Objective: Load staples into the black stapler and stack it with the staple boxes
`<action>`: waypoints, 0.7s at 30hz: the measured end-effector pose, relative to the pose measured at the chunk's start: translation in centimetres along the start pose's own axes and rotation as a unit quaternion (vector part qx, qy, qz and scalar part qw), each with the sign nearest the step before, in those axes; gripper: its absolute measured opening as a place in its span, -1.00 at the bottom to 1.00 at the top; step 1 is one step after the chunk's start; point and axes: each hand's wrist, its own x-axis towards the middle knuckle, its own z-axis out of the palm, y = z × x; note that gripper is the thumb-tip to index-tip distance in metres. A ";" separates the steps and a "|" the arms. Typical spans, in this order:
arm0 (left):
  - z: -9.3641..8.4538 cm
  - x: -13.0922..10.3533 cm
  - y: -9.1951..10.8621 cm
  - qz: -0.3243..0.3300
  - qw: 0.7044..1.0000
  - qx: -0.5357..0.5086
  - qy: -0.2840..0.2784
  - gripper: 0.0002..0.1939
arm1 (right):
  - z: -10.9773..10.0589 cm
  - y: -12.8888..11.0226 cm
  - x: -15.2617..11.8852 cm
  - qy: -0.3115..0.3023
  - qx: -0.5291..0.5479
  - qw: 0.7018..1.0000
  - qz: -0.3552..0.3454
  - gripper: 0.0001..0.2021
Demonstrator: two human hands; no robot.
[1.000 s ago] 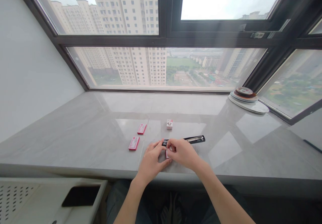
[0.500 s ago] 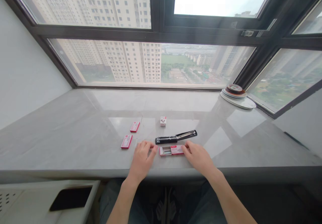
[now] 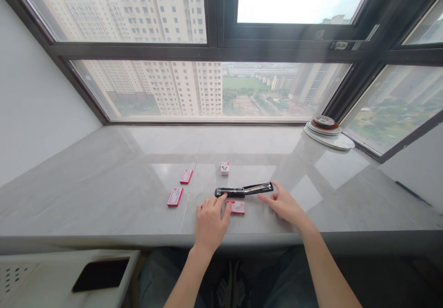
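A black stapler (image 3: 230, 192) lies on the counter with its upper arm swung open to the right, its metal inside showing. Just below it is a pink-and-white staple box (image 3: 236, 207), its left end hidden by my left hand (image 3: 211, 218). That hand's fingers reach forward, the index fingertip at the stapler's front edge and the thumb against the box. My right hand (image 3: 287, 209) is at the stapler's right end, index finger by the tip and thumb spread apart below. Whether it presses on the stapler is hard to tell.
Two more pink-and-white boxes (image 3: 175, 197) (image 3: 186, 176) lie to the left. A small white box (image 3: 224, 168) stands behind the stapler. Stacked plates (image 3: 327, 135) sit in the far right corner by the window. The counter's front edge (image 3: 166, 235) runs close to my wrists.
My right hand has left the staple box and moved right to the stapler's end. My left hand has moved right to the box, whose open tray no longer shows; the box appears shorter.
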 end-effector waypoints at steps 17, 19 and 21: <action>-0.8 0.6 0.3 -0.002 0.999 -0.004 -0.036 -0.71 | 6.6 -9.0 4.5 -0.122 -0.121 0.945 -0.279 -0.73; -1.1 0.8 0.6 0.021 0.999 -0.012 -0.045 -0.72 | 6.5 -8.9 4.3 -0.122 -0.144 0.940 -0.285 -0.76; -1.1 1.0 1.0 0.069 0.995 -0.026 -0.067 -0.71 | 6.3 -8.6 4.2 -0.111 -0.151 0.944 -0.272 -0.75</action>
